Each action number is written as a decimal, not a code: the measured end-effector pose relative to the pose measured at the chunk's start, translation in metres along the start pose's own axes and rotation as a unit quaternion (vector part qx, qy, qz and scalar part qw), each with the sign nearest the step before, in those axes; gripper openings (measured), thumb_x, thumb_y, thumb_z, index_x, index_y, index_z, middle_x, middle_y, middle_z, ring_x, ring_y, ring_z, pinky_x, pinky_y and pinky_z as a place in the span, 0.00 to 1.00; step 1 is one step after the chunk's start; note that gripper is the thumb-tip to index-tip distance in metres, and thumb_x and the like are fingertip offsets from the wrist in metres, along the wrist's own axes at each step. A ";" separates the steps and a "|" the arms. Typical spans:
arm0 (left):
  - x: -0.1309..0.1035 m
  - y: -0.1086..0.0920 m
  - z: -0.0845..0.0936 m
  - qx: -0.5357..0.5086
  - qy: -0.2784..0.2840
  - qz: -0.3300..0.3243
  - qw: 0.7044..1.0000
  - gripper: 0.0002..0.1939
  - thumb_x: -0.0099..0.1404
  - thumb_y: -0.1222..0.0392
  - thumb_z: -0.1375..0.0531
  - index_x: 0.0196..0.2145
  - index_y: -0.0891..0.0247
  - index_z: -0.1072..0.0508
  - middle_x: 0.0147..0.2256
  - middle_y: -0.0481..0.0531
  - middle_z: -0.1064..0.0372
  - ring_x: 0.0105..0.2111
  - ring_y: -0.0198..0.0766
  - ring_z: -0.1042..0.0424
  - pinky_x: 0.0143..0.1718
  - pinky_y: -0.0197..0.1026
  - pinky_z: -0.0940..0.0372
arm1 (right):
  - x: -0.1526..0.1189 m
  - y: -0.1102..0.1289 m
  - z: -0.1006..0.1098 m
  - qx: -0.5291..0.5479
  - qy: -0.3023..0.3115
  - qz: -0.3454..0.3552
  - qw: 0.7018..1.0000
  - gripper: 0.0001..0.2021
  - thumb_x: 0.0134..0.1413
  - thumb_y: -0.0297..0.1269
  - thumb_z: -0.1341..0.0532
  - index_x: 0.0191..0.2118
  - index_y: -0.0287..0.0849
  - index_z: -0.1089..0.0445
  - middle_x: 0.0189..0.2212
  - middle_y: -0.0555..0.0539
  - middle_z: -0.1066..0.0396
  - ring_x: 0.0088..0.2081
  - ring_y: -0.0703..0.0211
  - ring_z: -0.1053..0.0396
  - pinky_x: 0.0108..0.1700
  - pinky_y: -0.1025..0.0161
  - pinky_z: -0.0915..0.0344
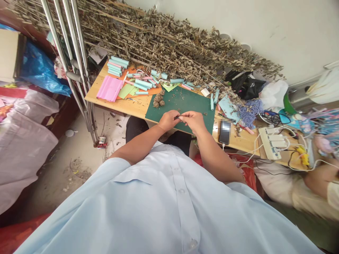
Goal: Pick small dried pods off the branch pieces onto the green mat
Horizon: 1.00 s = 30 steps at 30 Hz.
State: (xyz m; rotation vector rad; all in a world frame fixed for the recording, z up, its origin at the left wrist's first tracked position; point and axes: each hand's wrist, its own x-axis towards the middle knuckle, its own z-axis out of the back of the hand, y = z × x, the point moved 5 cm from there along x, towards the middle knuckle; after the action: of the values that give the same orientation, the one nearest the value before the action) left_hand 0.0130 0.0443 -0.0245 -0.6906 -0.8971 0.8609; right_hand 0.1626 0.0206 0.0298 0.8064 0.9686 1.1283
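Note:
My left hand [168,120] and my right hand [193,121] meet over the near edge of a dark green mat [190,102]. The fingertips of both are pinched together around something small and dark, too small to make out. Just beyond my left hand, a clump of brown, rough balls [159,98] rests on the mat's left part. Dark crumbs are scattered over the mat. To the right of my right hand, a phone [224,132] lies on the wooden table [234,140] with a white cable plugged in.
Dried leafy stalks [169,38] are piled along the back. Blue and pink paper rolls [144,84] and a pink sheet [109,88] lie at left. Metal crutches [76,70] stand by the table's left end. Rightward are purple string [250,112], a power strip [269,144] and another person's arm [319,178].

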 end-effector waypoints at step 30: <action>-0.004 -0.005 0.004 -0.023 -0.010 -0.043 0.999 0.17 0.76 0.50 0.41 0.47 0.63 0.18 0.39 0.58 0.22 0.40 0.41 0.25 0.46 0.42 0.31 | -0.012 0.021 0.003 -0.180 -0.021 0.201 0.963 0.11 0.55 0.36 0.37 0.45 0.46 0.25 0.37 0.47 0.19 0.39 0.53 0.20 0.49 0.53 0.24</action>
State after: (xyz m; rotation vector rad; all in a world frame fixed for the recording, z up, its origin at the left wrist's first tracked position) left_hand 0.0098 0.0389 -0.0207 -0.6791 -0.9608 0.7736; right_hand 0.1563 0.0138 0.0525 0.7410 0.5476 1.5769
